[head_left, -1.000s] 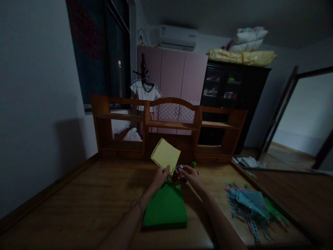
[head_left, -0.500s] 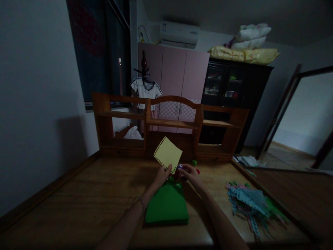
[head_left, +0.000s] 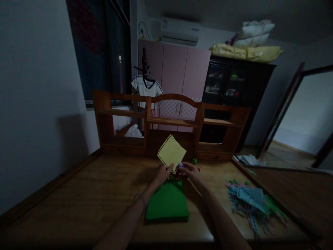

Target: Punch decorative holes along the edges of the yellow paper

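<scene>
My left hand [head_left: 164, 174] is closed on the lower corner of a yellow paper sheet [head_left: 171, 152], thumb on top. The sheet is tilted up, with a row of punched holes along its left and lower edge. My right hand [head_left: 191, 173] is closed around a small purple thing with a white round top [head_left: 180, 165], held against the sheet's lower right corner; its kind is hard to make out. Something red sticks out beyond the right fingers. Just under my hands lies a green block or stack of sheets [head_left: 168, 205] on the wooden desk [head_left: 104, 194].
To the right lies a messy pile of blue, pink and green punched strips [head_left: 249, 199]. A small green ball-like object [head_left: 194, 161] stands near the wooden shelf unit [head_left: 174, 121] at the back. The desk's raised right edge [head_left: 257, 180] borders the pile.
The yellow sheet has shifted slightly right and up, with my left hand moving along. My right hand keeps hold of the purple thing at nearly the same place.
</scene>
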